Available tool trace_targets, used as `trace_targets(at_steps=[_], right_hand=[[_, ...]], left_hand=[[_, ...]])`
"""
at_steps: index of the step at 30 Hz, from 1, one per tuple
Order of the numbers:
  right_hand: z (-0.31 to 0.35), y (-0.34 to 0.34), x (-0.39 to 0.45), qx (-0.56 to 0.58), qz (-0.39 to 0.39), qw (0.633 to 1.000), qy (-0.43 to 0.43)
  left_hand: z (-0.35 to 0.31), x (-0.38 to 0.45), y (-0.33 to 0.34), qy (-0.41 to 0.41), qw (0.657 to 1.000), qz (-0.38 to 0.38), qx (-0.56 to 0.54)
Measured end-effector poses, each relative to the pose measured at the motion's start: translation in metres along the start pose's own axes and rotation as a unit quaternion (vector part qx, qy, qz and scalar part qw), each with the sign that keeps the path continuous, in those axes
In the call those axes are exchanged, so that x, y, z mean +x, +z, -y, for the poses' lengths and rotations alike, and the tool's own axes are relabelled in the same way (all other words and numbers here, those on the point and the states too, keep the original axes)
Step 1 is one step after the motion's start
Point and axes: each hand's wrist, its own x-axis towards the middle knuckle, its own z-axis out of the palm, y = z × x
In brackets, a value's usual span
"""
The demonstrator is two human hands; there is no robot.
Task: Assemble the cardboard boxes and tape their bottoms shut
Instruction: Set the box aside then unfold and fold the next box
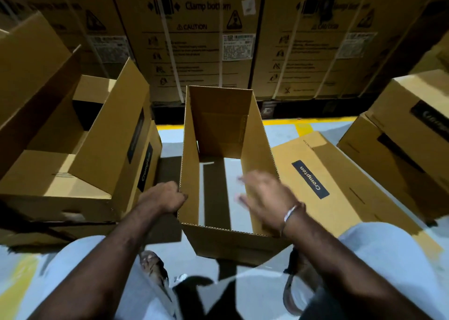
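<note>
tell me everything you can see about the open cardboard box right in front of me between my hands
The open box is plain brown corrugated cardboard, squared up into a tall rectangular sleeve. Grey floor shows through it, so its bottom is not closed; one inner flap at the far end is folded in. It stands between the person's knees. The left hand grips its near left edge; the right hand, blurred, is at its right wall.

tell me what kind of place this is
Probably a warehouse or packing area. Tall strapped cartons printed with caution and clamp marks stand in a row behind, yellow line markings run across the grey floor, and branded cardboard boxes lie around the open box being assembled.
</note>
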Motion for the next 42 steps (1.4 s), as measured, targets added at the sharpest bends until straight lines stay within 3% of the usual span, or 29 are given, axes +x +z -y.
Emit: trace_targets(at_steps=[2, 4, 11, 14, 18, 20, 26, 28, 30, 32, 36, 42], right_hand=[[0.025, 0.013, -0.029, -0.036, 0.188, 0.981, -0.015], [0.019, 0.02, -0.039, -0.133, 0.274, 0.953, -0.003], [-0.014, 0.018, 0.002, -0.189, 0.237, 0.953, 0.026], [-0.006, 0.016, 0.02, -0.196, 0.26, 0.945, 0.027], [-0.017, 0.017, 0.06, -0.105, 0.307, 0.938, 0.117], [-0.03, 0.032, 0.085, -0.102, 0.331, 0.93, 0.123], [-0.064, 0.091, 0.117, -0.115, 0.33, 0.928, 0.129], [-0.072, 0.108, 0.12, -0.138, 0.343, 0.92, 0.127], [-0.078, 0.114, 0.12, -0.138, 0.344, 0.918, 0.138], [-0.085, 0.113, 0.122, -0.097, 0.331, 0.924, 0.165], [-0.092, 0.104, 0.137, -0.006, 0.254, 0.952, 0.17], [-0.076, 0.063, 0.21, 0.042, -0.053, 0.996, 0.066]], left_hand=[[0.002, 0.0, 0.0, -0.001, 1.0, 0.0, -0.001], [0.001, -0.003, 0.0, 0.0, 1.0, -0.006, 0.022], [-0.002, -0.01, 0.001, 0.024, 0.998, -0.019, 0.048], [-0.003, -0.015, -0.003, 0.024, 0.999, -0.012, 0.04], [-0.002, -0.02, -0.006, 0.022, 0.999, 0.011, 0.026], [-0.002, -0.021, -0.002, 0.023, 0.999, 0.011, 0.021], [-0.005, -0.013, 0.011, 0.003, 0.998, -0.055, 0.004], [-0.011, -0.005, 0.015, 0.027, 0.995, -0.094, 0.014], [-0.019, 0.005, 0.017, 0.083, 0.984, -0.132, 0.09], [-0.025, 0.013, 0.019, 0.11, 0.971, -0.126, 0.173], [-0.019, 0.024, 0.022, 0.073, 0.965, -0.115, 0.224], [-0.022, 0.034, 0.023, 0.07, 0.966, -0.129, 0.213]])
